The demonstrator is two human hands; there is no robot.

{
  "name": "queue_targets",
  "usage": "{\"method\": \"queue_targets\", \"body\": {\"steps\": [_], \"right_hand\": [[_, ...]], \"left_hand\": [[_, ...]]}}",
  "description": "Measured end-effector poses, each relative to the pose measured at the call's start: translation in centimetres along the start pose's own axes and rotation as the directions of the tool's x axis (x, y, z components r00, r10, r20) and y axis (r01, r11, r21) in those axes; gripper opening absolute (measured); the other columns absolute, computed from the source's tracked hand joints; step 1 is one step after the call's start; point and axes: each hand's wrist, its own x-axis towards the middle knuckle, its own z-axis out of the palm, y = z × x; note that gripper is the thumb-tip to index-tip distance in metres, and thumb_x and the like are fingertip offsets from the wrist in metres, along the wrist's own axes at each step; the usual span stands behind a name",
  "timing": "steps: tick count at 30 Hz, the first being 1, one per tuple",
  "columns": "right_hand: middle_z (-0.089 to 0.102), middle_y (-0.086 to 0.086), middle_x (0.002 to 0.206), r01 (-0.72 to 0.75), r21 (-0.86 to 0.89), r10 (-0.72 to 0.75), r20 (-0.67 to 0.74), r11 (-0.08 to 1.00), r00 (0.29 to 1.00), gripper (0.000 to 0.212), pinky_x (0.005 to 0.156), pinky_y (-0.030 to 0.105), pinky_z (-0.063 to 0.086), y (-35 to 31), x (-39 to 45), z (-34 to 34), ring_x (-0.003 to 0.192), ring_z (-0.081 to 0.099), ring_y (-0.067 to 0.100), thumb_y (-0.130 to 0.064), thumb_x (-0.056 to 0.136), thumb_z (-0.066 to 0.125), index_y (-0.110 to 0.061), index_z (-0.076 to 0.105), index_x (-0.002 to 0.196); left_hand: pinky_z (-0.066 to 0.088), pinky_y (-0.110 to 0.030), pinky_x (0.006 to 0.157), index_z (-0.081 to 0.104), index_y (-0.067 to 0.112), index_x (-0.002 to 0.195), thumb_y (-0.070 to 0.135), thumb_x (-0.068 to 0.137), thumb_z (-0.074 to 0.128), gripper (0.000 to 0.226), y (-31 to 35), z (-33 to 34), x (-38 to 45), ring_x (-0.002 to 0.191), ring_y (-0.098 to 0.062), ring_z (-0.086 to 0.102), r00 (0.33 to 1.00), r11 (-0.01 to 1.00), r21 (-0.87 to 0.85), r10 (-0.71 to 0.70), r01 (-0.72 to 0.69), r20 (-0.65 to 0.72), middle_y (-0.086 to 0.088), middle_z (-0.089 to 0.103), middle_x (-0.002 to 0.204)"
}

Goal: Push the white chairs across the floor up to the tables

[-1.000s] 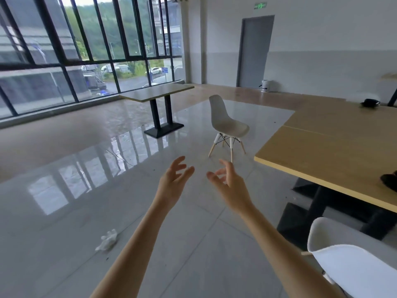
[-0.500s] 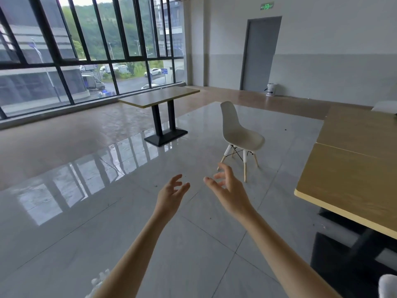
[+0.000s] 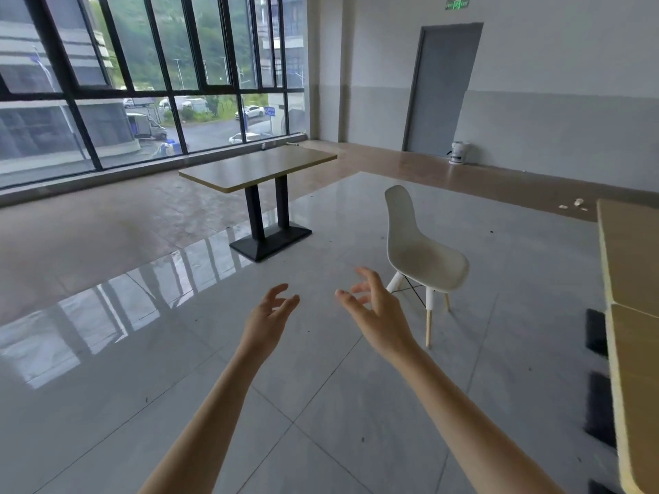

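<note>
We see a green lit sign (image 3: 457,3) on the wall above the grey door (image 3: 442,87); its marks are too blurred for us to read them. Outside the window stands a small blue sign (image 3: 270,111) with white marks, also too small. The white bucket (image 3: 459,152) carries a dark label that we cannot read.

1 white chair (image 3: 420,251), 2 tables (image 3: 256,169) (image 3: 631,279) (one cut off), 1 door (image 3: 442,87), 1 bucket (image 3: 459,153).

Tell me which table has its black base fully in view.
The table by the windows: its twin posts and flat black base show whole on the floor. The long table at the right edge is cropped, showing only dark bits beneath.
</note>
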Motion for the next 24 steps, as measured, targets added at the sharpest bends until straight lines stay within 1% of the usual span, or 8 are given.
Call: {"method": "queue_targets", "body": {"steps": [3, 5, 8, 12, 16, 18, 21, 24], "right_hand": [[0.058, 0.002, 0.118, -0.043, -0.006, 0.043, 0.003, 0.999, 0.999, 0.048, 0.086, 0.035, 0.048, 2.6, 6.0, 2.8, 0.1, 0.058, 0.017, -0.042, 0.088, 0.055, -0.025, 0.041, 0.131], [0.058, 0.003, 0.118, -0.071, -0.002, 0.071, 0.006, 0.998, 0.997, 0.048, 0.087, 0.036, 0.048, 4.3, 10.9, 5.0, 0.1, 0.058, 0.018, -0.042, 0.089, 0.054, -0.024, 0.041, 0.131], [0.058, 0.004, 0.119, -0.1, 0.003, 0.1, 0.013, 0.995, 0.995, 0.048, 0.088, 0.034, 0.046, 5.9, 19.1, 7.7, 0.102, 0.057, 0.018, -0.039, 0.091, 0.052, -0.021, 0.04, 0.133], [0.062, 0.006, 0.11, -0.141, -0.008, 0.141, -0.023, 0.99, 0.99, 0.054, 0.09, 0.037, 0.044, 6.7, 31.1, 8.8, 0.103, 0.06, 0.023, -0.043, 0.084, 0.05, -0.018, 0.044, 0.132], [0.062, 0.002, 0.103, -0.197, 0.024, 0.199, -0.117, 0.98, 0.973, 0.056, 0.087, 0.034, 0.043, 7.9, 42.2, 8.6, 0.099, 0.06, 0.021, -0.043, 0.082, 0.054, -0.018, 0.044, 0.131], [0.064, 0.004, 0.108, -0.23, 0.028, 0.232, -0.151, 0.973, 0.961, 0.048, 0.087, 0.034, 0.043, 9.5, 47.5, 9.2, 0.102, 0.059, 0.022, -0.033, 0.089, 0.057, -0.018, 0.043, 0.132], [0.062, 0.004, 0.108, -0.257, 0.016, 0.255, -0.177, 0.966, 0.95, 0.043, 0.085, 0.03, 0.039, 12.1, 54.1, 10.4, 0.105, 0.058, 0.023, -0.025, 0.093, 0.052, -0.016, 0.042, 0.133], [0.057, -0.002, 0.099, -0.262, -0.047, 0.25, -0.179, 0.964, 0.952, 0.043, 0.08, 0.025, 0.037, 15.0, 61.3, 11.6, 0.095, 0.055, 0.018, -0.021, 0.093, 0.051, -0.016, 0.04, 0.135]], "left_hand": [[0.041, -0.04, 0.093, 0.047, 0.017, 0.131, 0.031, 0.092, 0.054, 0.042, -1.0, 0.3, 6.8, 0.113, -0.032, 0.056, 0.998, 0.999, -0.039, -0.006, 0.008, 0.058, -0.011, 0.061, 0.117], [0.04, -0.037, 0.09, 0.052, 0.018, 0.126, 0.034, 0.089, 0.056, 0.041, -1.7, 0.7, 12.1, 0.112, -0.031, 0.057, 0.995, 0.999, -0.054, 0.005, 0.0, 0.097, -0.007, 0.06, 0.109], [0.04, -0.031, 0.086, 0.057, 0.017, 0.121, 0.025, 0.094, 0.052, 0.029, -2.1, 1.1, 21.0, 0.109, -0.028, 0.058, 0.988, 0.998, -0.049, 0.046, -0.039, 0.15, -0.005, 0.06, 0.108], [0.044, -0.021, 0.071, 0.054, 0.015, 0.124, 0.022, 0.094, 0.051, 0.031, 0.2, 0.7, 33.4, 0.096, -0.02, 0.058, 0.982, 0.994, -0.075, 0.091, -0.08, 0.167, -0.005, 0.06, 0.108], [0.039, -0.028, 0.083, 0.052, 0.019, 0.123, 0.021, 0.094, 0.052, 0.029, 3.1, 1.2, 44.6, 0.086, -0.014, 0.06, 0.968, 0.987, -0.118, 0.13, -0.107, 0.216, -0.003, 0.06, 0.105], [0.043, -0.024, 0.077, 0.057, 0.024, 0.115, 0.023, 0.093, 0.053, 0.022, 3.0, 2.3, 50.0, 0.087, -0.014, 0.061, 0.951, 0.988, -0.079, 0.151, -0.135, 0.27, -0.003, 0.064, 0.102], [0.045, -0.009, 0.066, 0.061, 0.022, 0.116, 0.025, 0.092, 0.055, 0.025, 2.0, 4.4, 56.4, 0.089, -0.012, 0.06, 0.925, 0.988, -0.021, 0.149, -0.152, 0.35, 0.0, 0.065, 0.097], [0.044, -0.015, 0.068, 0.057, 0.02, 0.122, 0.024, 0.092, 0.055, 0.031, 0.4, 6.4, 64.1, 0.093, -0.014, 0.059, 0.914, 0.993, 0.005, 0.104, -0.115, 0.391, -0.001, 0.064, 0.105]]}}
